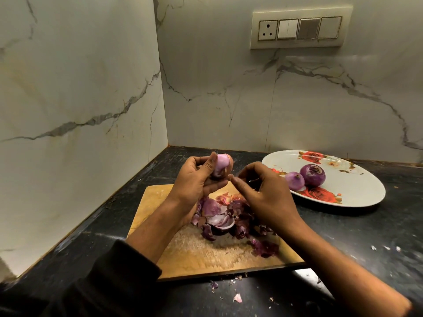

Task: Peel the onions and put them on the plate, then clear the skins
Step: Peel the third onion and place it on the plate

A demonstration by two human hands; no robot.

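My left hand (194,179) grips a small purple onion (220,167), held up above the wooden cutting board (196,250). My right hand (263,193) hovers just to its right, fingers curled with fingertips near the onion; whether it pinches a bit of skin I cannot tell. A heap of purple onion skins (226,220) lies on the board under both hands. Two peeled onions, a small one (294,180) and a larger one (312,175), sit on the white floral plate (361,193) at the right.
The black counter (366,236) sits in a corner of marble walls, with a socket panel (297,28) high on the back wall. Small skin scraps (237,298) lie on the counter in front of the board. White flecks (386,248) dot the counter at right.
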